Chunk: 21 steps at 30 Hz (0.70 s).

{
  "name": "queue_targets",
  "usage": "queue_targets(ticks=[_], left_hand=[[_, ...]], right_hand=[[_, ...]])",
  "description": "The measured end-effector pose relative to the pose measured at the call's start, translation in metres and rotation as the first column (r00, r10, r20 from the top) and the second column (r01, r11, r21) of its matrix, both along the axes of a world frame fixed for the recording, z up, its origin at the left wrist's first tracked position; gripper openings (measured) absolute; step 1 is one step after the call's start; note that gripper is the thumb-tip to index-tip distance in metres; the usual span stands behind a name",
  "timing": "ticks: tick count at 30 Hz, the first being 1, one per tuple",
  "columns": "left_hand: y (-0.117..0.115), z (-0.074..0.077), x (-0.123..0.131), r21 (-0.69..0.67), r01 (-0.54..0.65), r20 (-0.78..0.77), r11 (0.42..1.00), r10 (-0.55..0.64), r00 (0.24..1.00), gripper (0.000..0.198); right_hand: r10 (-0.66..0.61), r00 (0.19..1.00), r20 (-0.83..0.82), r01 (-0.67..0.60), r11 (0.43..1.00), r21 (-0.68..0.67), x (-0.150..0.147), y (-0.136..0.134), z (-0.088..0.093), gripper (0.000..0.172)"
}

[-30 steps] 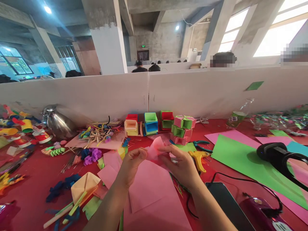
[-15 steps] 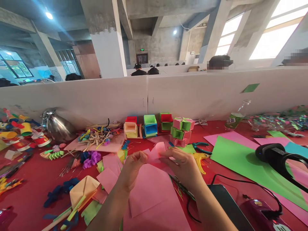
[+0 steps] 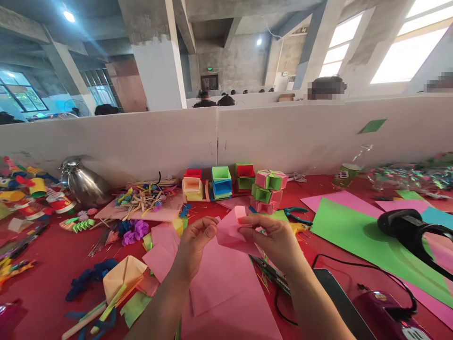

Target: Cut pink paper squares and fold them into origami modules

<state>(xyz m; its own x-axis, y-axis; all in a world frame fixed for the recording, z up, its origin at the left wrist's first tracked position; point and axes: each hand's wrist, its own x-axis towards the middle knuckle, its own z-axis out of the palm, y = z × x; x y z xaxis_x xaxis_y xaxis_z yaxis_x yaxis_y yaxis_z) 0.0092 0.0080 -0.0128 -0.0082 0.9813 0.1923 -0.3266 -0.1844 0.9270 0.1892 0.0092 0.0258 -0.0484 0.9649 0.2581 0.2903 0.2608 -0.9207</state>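
Paper: folded pink paper (image 3: 231, 230) between both hands, above the table (image 3: 49, 264).
Left hand (image 3: 194, 245): grip pinches its left edge.
Right hand (image 3: 279, 241): grip pinches its right side.
Axis: runs left-right, one corner up.

Left hand (image 3: 193, 245) and right hand (image 3: 278, 241) pinch a folded pink paper (image 3: 231, 229) above pink sheets (image 3: 219, 283); stacked paper boxes (image 3: 269, 191) behind.

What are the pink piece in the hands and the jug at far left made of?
The pink piece looks like thin matte paper: it holds sharp creases between the left hand and right hand. The jug looks like polished metal, probably steel: mirror-like highlights and reflections on its rounded body.
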Motion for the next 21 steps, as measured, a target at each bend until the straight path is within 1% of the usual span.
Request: queue_targets(ticks=[2, 4, 6, 8, 10, 14, 17, 19, 21], left_hand=[[-0.0028, 0.0006, 0.0004, 0.059, -0.037, -0.054, 0.998, 0.041, 0.998, 0.022], [-0.0061, 0.0016, 0.0006, 0.174, -0.094, -0.193, 0.980, 0.127, 0.973, 0.032], [-0.0087, 0.0018, 0.0007, 0.322, -0.121, -0.358, 0.939, 0.239, 0.903, 0.034], [-0.0100, 0.0008, 0.0006, 0.428, -0.125, -0.452, 0.895, 0.331, 0.828, 0.027], [-0.0103, -0.0004, 0.0006, 0.459, -0.138, -0.483, 0.878, 0.376, 0.791, 0.027], [-0.0096, -0.0004, 0.0009, 0.472, -0.157, -0.506, 0.867, 0.413, 0.757, 0.027], [-0.0089, 0.0015, 0.0016, 0.538, -0.166, -0.497, 0.826, 0.470, 0.730, 0.022], [-0.0083, 0.0022, 0.0019, 0.585, -0.176, -0.492, 0.791, 0.519, 0.699, 0.019], [-0.0078, 0.0019, 0.0021, 0.619, -0.178, -0.491, 0.765, 0.554, 0.672, 0.017]], right_hand=[[-0.005, 1.000, 0.005, 0.005, 1.000, -0.007, -0.0002, 0.0001, 0.0000, 0.021], [-0.016, 1.000, 0.025, 0.015, 1.000, 0.011, -0.0003, -0.0001, 0.0003, 0.020], [-0.022, 0.999, 0.040, 0.020, 0.999, 0.036, -0.0003, -0.0007, 0.0009, 0.018], [-0.018, 0.998, 0.060, 0.014, 0.998, 0.066, -0.0002, -0.0017, 0.0012, 0.017], [-0.005, 0.996, 0.094, -0.005, 0.994, 0.111, -0.0001, -0.0029, 0.0011, 0.014], [0.009, 0.988, 0.155, -0.043, 0.974, 0.221, -0.0007, -0.0047, 0.0005, 0.011], [0.011, 0.986, 0.168, -0.066, 0.943, 0.326, -0.0021, -0.0047, 0.0006, 0.010], [-0.028, 0.985, 0.172, -0.045, 0.913, 0.407, -0.0028, -0.0044, 0.0008, 0.010], [-0.077, 0.982, 0.175, -0.011, 0.890, 0.455, -0.0029, -0.0042, 0.0009, 0.010]])
